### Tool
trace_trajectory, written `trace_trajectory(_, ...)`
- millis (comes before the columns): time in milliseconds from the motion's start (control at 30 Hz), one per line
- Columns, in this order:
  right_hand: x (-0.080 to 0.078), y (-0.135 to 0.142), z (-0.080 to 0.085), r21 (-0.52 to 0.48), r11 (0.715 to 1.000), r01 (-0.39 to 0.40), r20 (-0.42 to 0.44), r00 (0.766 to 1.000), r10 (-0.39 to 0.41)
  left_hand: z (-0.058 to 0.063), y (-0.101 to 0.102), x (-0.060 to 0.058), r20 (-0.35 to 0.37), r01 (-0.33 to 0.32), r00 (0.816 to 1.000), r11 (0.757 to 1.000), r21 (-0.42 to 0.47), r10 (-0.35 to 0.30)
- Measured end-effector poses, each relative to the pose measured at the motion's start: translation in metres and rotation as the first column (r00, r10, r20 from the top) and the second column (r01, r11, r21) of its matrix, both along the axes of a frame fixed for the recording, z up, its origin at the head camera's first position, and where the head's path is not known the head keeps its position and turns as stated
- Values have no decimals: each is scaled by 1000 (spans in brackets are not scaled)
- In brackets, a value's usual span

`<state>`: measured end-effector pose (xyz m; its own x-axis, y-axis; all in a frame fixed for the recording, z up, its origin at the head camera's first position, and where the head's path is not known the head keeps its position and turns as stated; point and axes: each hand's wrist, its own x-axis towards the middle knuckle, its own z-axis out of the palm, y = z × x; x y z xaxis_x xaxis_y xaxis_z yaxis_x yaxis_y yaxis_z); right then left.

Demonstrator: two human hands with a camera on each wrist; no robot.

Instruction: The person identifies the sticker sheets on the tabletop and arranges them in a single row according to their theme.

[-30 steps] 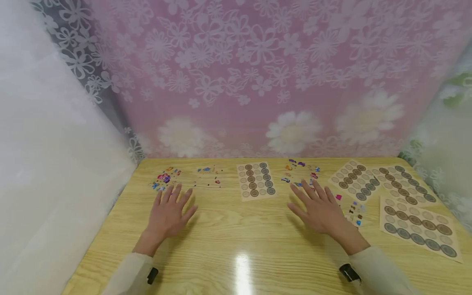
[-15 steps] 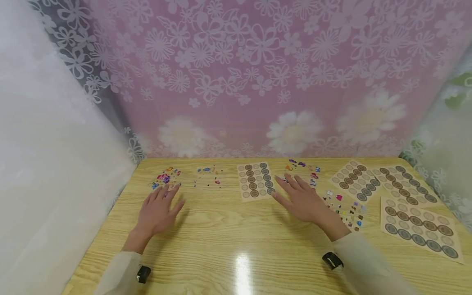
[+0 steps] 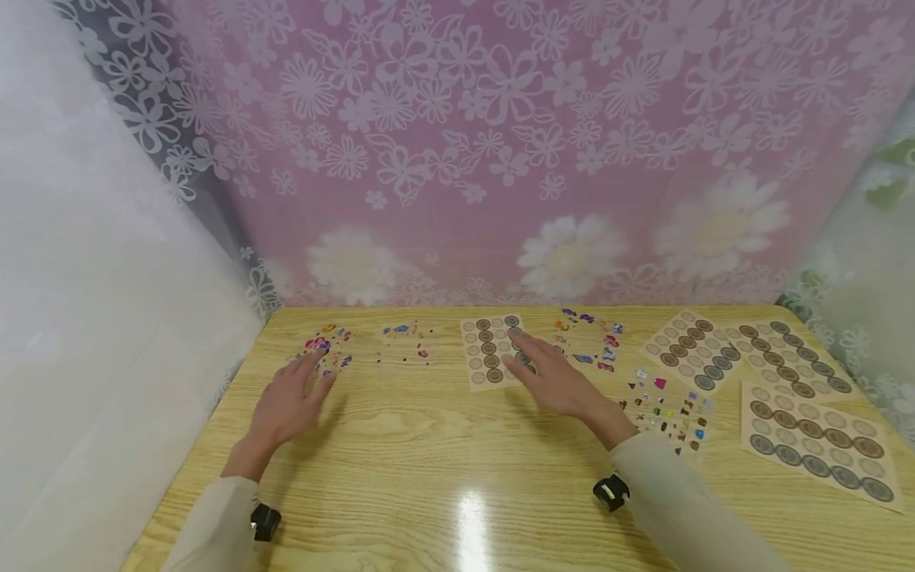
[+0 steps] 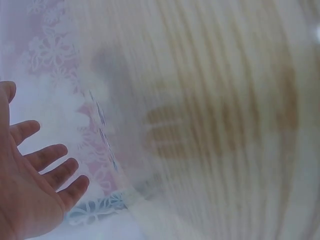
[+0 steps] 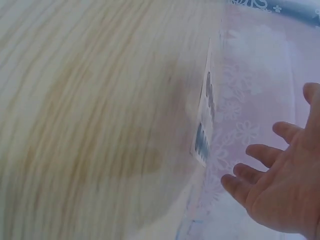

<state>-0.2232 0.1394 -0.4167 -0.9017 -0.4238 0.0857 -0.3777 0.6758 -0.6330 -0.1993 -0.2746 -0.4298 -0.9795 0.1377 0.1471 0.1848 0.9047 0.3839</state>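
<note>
My left hand (image 3: pixel 280 403) hovers over the left of the table, fingers extended and nothing in it. Its fingertips overlap a cluster of small colourful shapes (image 3: pixel 315 343). In the left wrist view the same hand (image 4: pixel 35 190) shows spread, relaxed fingers. Over the middle, my right hand (image 3: pixel 561 383) reaches toward a beige sheet (image 3: pixel 488 348) printed with rows of coin-like circles. Its fingers overlap the right part of that sheet and hold nothing. The right wrist view shows the palm (image 5: pixel 285 195) empty, with the sheet (image 5: pixel 205 120) flat on the wood beyond the fingers.
More coin-printed sheets (image 3: pixel 822 437) lie at the right, some overlapping. Tiny coloured pieces (image 3: pixel 660 383) are spread in rows left of them, and bright small shapes (image 3: pixel 583 359) lie behind. A flowered pink curtain (image 3: pixel 457 159) hangs along the table's (image 3: pixel 400 477) back edge.
My right hand has moved left, from over the small pieces to the middle coin-printed sheet, uncovering those pieces. My left hand has shifted left and slightly toward the colourful cluster.
</note>
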Motion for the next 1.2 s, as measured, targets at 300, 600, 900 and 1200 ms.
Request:
trace_trajectory(300,-15,-28,-8,-264,962,64,177,984,-17,-2,-21,-10,92,-65,995,984,166,51)
trace_trajectory(600,-25,-59,-14,-399,916,38,190,981,42,-10,-46,-24,107,-114,991,923,366,80)
trace_trajectory(900,-31,-93,-19,-470,881,42,201,978,60,-15,-61,-37,127,-126,988,917,378,83)
trace_trajectory(1200,-31,-120,-20,-500,865,43,244,965,94,-17,-70,-50,159,-163,981,926,339,115)
